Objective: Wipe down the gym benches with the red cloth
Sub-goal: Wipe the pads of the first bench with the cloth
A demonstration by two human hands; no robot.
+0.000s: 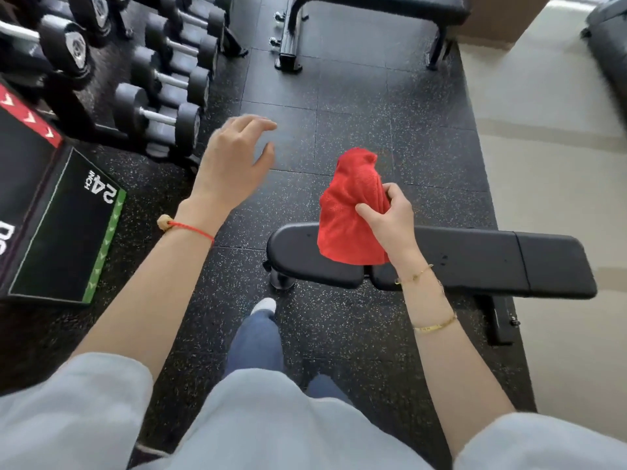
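Speckled gym floor; right hand fingers pinch red cloth above bench, left hand fingers spread

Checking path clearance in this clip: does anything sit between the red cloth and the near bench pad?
Nothing visible does. The right hand holds the red cloth directly over the near bench, whose black pad shows bare. The left hand hovers off to the side over the floor.
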